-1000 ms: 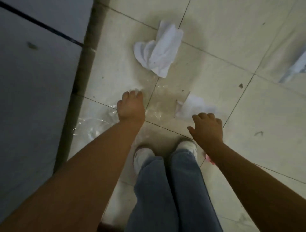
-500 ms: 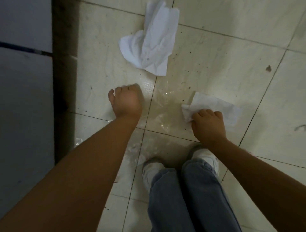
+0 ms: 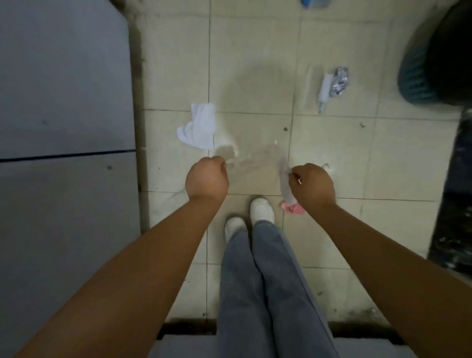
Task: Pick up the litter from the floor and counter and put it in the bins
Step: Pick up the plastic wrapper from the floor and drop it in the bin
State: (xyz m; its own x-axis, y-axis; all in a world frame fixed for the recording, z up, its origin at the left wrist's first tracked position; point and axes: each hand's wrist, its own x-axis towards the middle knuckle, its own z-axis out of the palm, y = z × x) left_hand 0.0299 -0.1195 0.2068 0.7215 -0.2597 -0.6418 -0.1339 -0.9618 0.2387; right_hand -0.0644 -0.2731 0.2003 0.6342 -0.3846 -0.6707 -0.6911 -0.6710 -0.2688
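A clear plastic sheet (image 3: 255,158) hangs stretched between my two hands above the tiled floor. My left hand (image 3: 207,179) is a closed fist on its left edge. My right hand (image 3: 313,185) is closed on its right edge, and a pale strip (image 3: 284,184), tissue or bunched plastic, hangs from it. A white tissue (image 3: 198,127) lies on the floor just beyond my left hand. A crumpled silver wrapper (image 3: 339,80) and a white tube (image 3: 324,89) lie further off to the right. A pink scrap (image 3: 293,209) sits by my right shoe.
A teal bin (image 3: 419,84) with a dark liner stands at the upper right. A black bag (image 3: 454,191) fills the right edge. Grey cabinet fronts (image 3: 63,102) run along the left. A blue item (image 3: 314,2) shows at the top edge.
Both hands were down on the floor, the right on a tissue. They have closed and lifted with the plastic sheet, and the view has risen so more floor shows.
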